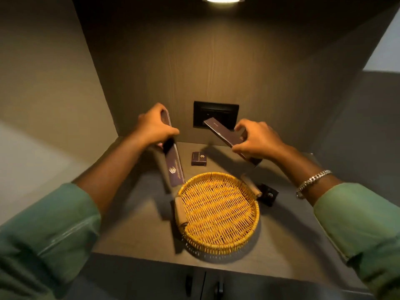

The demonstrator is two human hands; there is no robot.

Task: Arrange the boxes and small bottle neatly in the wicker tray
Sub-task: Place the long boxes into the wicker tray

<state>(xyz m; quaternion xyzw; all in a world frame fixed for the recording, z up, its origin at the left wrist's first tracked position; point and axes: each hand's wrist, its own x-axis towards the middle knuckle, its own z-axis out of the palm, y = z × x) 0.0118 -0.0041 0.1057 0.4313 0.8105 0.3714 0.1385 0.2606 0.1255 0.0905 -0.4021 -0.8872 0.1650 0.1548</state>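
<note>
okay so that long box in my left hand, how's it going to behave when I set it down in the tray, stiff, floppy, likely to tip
Probably stiff: the long box stays straight though the left hand grips only its upper end. Likely light, since a few fingers carry it. Laid flat it shouldn't tip, but it looks about as long as the tray is wide, so it may ride up on the rim.

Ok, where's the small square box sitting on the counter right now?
In the head view, the small square box lies flat on the counter just behind the wicker tray, between the left hand and right hand.
</note>
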